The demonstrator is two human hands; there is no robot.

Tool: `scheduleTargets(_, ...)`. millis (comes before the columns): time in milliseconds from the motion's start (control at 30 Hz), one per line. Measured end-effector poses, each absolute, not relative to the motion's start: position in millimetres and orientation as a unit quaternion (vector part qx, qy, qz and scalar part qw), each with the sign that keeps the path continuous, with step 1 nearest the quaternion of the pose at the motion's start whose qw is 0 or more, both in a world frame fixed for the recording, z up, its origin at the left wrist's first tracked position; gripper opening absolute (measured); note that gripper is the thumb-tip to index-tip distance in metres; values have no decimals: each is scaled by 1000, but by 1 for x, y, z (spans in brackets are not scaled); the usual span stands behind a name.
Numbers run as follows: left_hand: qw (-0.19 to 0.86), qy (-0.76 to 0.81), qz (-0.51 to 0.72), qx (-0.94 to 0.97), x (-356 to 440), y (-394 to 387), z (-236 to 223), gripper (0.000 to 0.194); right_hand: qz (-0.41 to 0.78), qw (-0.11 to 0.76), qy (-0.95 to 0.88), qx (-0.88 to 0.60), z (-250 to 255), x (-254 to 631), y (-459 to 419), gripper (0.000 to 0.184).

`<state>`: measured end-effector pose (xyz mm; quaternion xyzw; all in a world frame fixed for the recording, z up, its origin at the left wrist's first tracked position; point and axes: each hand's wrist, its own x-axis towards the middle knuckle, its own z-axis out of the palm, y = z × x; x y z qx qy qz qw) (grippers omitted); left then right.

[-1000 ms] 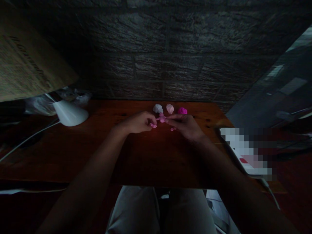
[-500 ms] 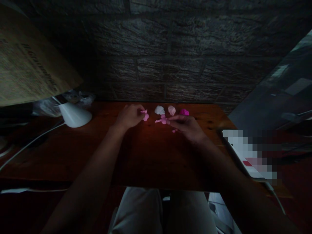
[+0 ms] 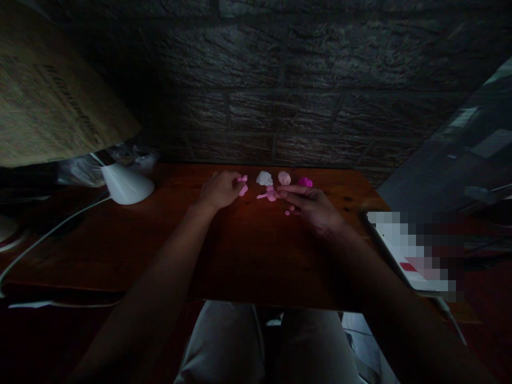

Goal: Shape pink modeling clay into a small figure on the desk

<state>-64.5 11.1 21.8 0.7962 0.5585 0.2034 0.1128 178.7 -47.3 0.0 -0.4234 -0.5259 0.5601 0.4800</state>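
Toward the back of a wooden table, my left hand has its fingers closed on a pink clay piece, partly covered by the fingertips. My right hand pinches the right edge of a pink clay figure that has a thin, finger-like end pointing left. Behind the figure sit a white clay lump, a pale pink clay lump and a bright magenta clay lump. Under my right fingers lies a tiny pink ball, with another small pink bit beside it.
On the left stands a lamp with a white base and a newspaper-print shade; its cable runs down the table. Crumpled clear plastic lies behind it. A brick wall closes off the back. At the right edge rests a partly blurred-out flat device.
The view has shifted slightly, so everything sits a little differently in the picture. Both hands keep hold of their pink clay pieces, with only small finger movements.
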Motion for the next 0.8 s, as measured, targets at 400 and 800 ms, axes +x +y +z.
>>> scheduleTargets(400,156,516,227,811,-65,22,0,23,643,477,-452,-394,6,180,-50,24)
scheduleTargets(800,89,631,193,746,-50,6,13,56,633,483,-456,-398,6,179,-49,29)
